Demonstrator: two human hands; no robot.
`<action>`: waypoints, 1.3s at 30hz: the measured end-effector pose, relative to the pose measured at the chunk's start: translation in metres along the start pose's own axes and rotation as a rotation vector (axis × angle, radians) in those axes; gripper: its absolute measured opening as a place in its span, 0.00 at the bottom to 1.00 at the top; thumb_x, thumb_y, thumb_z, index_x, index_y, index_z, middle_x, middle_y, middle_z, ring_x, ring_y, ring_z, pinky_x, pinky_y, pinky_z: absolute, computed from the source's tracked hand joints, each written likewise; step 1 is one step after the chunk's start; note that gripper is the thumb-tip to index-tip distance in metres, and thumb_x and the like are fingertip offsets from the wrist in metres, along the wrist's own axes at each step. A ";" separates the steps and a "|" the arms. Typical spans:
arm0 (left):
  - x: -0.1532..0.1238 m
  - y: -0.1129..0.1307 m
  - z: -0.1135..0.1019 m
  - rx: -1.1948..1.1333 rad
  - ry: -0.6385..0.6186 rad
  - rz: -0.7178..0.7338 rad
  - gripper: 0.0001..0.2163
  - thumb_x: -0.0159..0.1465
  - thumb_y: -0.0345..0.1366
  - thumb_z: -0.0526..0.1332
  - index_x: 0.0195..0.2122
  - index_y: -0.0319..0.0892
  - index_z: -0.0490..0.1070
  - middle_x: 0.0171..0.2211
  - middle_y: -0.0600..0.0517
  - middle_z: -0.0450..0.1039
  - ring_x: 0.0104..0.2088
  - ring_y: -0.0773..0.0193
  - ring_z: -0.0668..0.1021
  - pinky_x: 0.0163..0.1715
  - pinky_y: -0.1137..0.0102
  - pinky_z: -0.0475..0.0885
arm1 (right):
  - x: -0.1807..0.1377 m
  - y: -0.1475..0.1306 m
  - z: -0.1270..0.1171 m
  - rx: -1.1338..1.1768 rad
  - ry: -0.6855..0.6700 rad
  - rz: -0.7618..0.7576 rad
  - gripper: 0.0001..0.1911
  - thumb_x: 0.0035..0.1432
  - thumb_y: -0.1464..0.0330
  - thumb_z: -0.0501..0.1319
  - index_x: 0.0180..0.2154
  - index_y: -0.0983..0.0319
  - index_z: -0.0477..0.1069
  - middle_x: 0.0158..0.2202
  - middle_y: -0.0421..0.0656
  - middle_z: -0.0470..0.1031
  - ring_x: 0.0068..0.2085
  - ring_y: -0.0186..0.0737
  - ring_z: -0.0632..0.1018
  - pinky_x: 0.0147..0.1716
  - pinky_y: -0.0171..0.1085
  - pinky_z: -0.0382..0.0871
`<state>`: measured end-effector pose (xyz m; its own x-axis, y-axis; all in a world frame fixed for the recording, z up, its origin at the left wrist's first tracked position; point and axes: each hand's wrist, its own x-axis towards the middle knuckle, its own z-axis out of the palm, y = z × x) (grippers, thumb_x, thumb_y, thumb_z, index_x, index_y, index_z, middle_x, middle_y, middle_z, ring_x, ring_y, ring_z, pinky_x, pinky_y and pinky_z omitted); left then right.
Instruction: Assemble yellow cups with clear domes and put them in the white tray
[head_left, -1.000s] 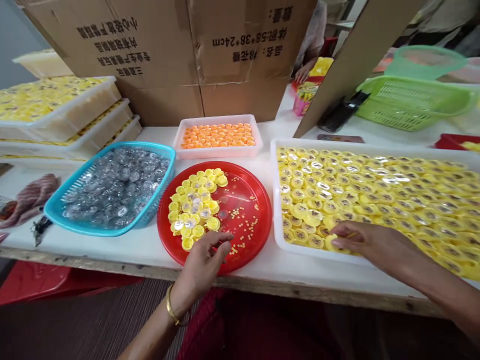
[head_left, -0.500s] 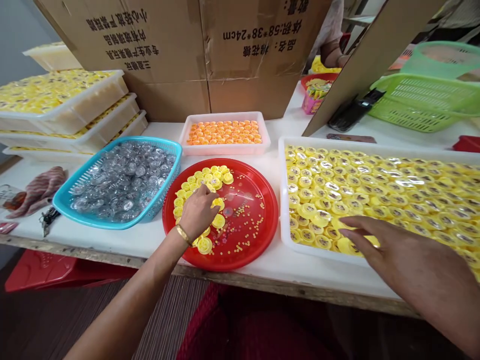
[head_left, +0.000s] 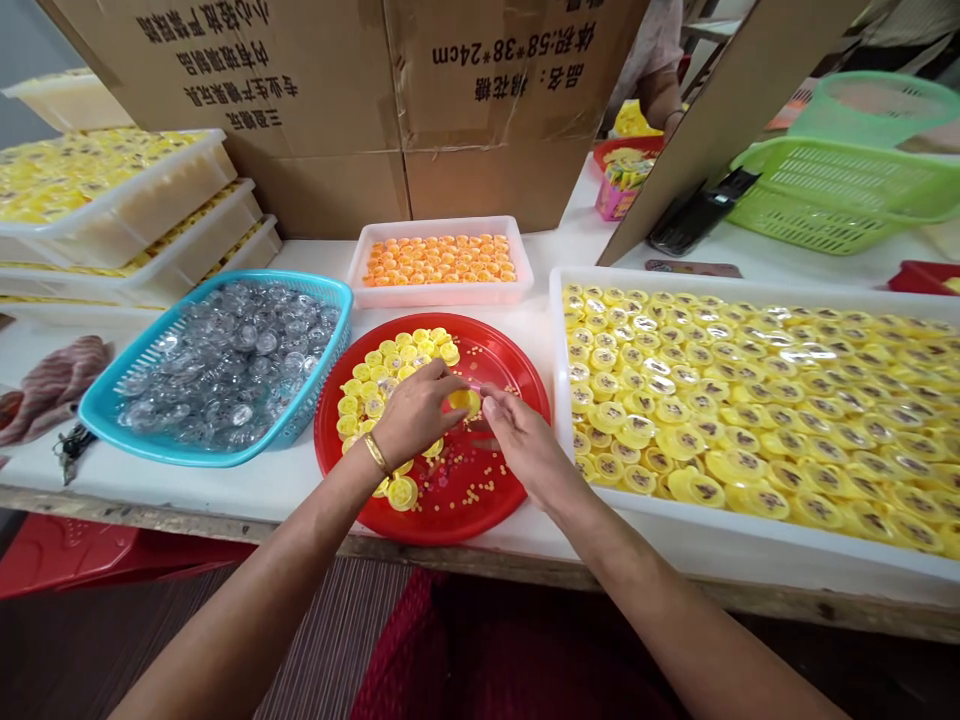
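Observation:
Over the red round tray (head_left: pixel 517 370) both my hands meet. My left hand (head_left: pixel 415 413), with a gold bangle at the wrist, pinches a small yellow cap (head_left: pixel 462 401) between thumb and fingers. My right hand (head_left: pixel 520 437) is curled beside it, its fingertips touching the same cap. A cluster of yellow caps (head_left: pixel 390 365) and several tiny yellow beads (head_left: pixel 469 488) lie on the red tray. Whether my right hand holds anything of its own is hidden.
A blue basket (head_left: pixel 101 425) of clear lids sits at left. A white tray (head_left: pixel 517 290) of orange pieces stands behind the red tray. A large white tray (head_left: pixel 559 400) of filled yellow caps is at right. Cardboard boxes (head_left: pixel 330 110), stacked trays (head_left: pixel 172 215) and green baskets (head_left: pixel 840 190) stand behind.
My right hand left the large white tray and moved left onto the red tray. My left hand picked a yellow cap from the cluster and brought it toward the right hand.

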<state>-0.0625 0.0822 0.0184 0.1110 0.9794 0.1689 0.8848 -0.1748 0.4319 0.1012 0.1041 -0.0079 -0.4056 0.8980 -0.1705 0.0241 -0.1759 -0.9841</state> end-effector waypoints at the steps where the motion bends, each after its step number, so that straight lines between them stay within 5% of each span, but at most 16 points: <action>1: 0.001 0.005 0.000 -0.035 -0.008 0.022 0.10 0.61 0.33 0.62 0.44 0.41 0.76 0.39 0.49 0.71 0.38 0.62 0.75 0.40 0.67 0.71 | 0.002 0.002 0.002 0.126 -0.010 0.039 0.21 0.56 0.54 0.64 0.47 0.59 0.70 0.50 0.45 0.72 0.46 0.46 0.76 0.40 0.43 0.75; 6: 0.006 0.020 -0.005 -0.216 0.040 0.010 0.12 0.62 0.32 0.61 0.47 0.40 0.74 0.37 0.49 0.73 0.33 0.66 0.75 0.37 0.70 0.70 | -0.001 0.001 0.004 0.477 0.066 0.114 0.24 0.44 0.57 0.73 0.40 0.62 0.71 0.39 0.42 0.74 0.38 0.40 0.77 0.41 0.42 0.76; 9: 0.002 0.015 -0.001 -0.082 0.093 -0.117 0.09 0.64 0.29 0.57 0.39 0.38 0.76 0.34 0.48 0.75 0.34 0.63 0.75 0.38 0.68 0.69 | -0.009 -0.006 0.003 0.530 0.130 0.088 0.22 0.44 0.59 0.74 0.38 0.61 0.71 0.38 0.40 0.73 0.38 0.41 0.78 0.43 0.43 0.76; 12: -0.003 0.011 0.016 0.141 -0.064 -0.092 0.10 0.64 0.29 0.56 0.31 0.37 0.76 0.32 0.45 0.74 0.36 0.57 0.75 0.39 0.64 0.69 | -0.015 -0.017 0.000 0.518 0.126 0.027 0.20 0.47 0.58 0.73 0.37 0.62 0.71 0.38 0.41 0.73 0.41 0.44 0.78 0.45 0.45 0.75; 15: -0.001 0.014 0.037 0.219 -0.156 -0.004 0.08 0.63 0.31 0.56 0.33 0.36 0.76 0.35 0.41 0.74 0.41 0.51 0.74 0.42 0.60 0.70 | -0.018 -0.028 -0.004 0.465 0.089 -0.030 0.19 0.48 0.56 0.72 0.35 0.62 0.71 0.40 0.42 0.73 0.44 0.46 0.76 0.48 0.47 0.74; 21: 0.008 0.029 0.063 0.126 -0.200 0.027 0.11 0.64 0.24 0.51 0.40 0.34 0.73 0.39 0.40 0.75 0.41 0.54 0.77 0.43 0.60 0.72 | -0.028 -0.031 -0.010 0.506 0.082 -0.010 0.19 0.49 0.55 0.71 0.33 0.62 0.72 0.38 0.44 0.74 0.47 0.48 0.76 0.49 0.50 0.73; 27: -0.019 0.042 0.076 0.040 -0.275 0.072 0.10 0.60 0.22 0.54 0.37 0.36 0.73 0.38 0.41 0.77 0.39 0.55 0.78 0.41 0.62 0.73 | -0.033 -0.024 -0.009 0.517 0.107 0.018 0.19 0.50 0.55 0.70 0.35 0.62 0.73 0.40 0.44 0.75 0.47 0.48 0.76 0.49 0.50 0.73; 33: -0.036 0.035 0.051 -0.001 -0.269 -0.027 0.06 0.57 0.25 0.57 0.33 0.38 0.72 0.33 0.46 0.74 0.31 0.61 0.76 0.33 0.67 0.71 | -0.035 -0.011 -0.004 0.478 0.128 -0.001 0.21 0.51 0.52 0.69 0.39 0.62 0.73 0.45 0.44 0.73 0.49 0.46 0.74 0.52 0.49 0.70; 39: -0.025 0.039 -0.006 -0.130 -0.020 -0.112 0.04 0.56 0.26 0.59 0.30 0.40 0.71 0.26 0.53 0.69 0.27 0.67 0.70 0.28 0.71 0.64 | -0.039 0.000 0.003 0.480 0.106 0.033 0.20 0.53 0.52 0.67 0.38 0.61 0.74 0.42 0.44 0.75 0.49 0.47 0.74 0.50 0.46 0.71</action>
<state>-0.0333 0.0499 0.0366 0.0251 0.9951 0.0961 0.8262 -0.0748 0.5584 0.1138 0.0678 -0.0016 -0.3160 0.9206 -0.2294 -0.3985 -0.3482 -0.8485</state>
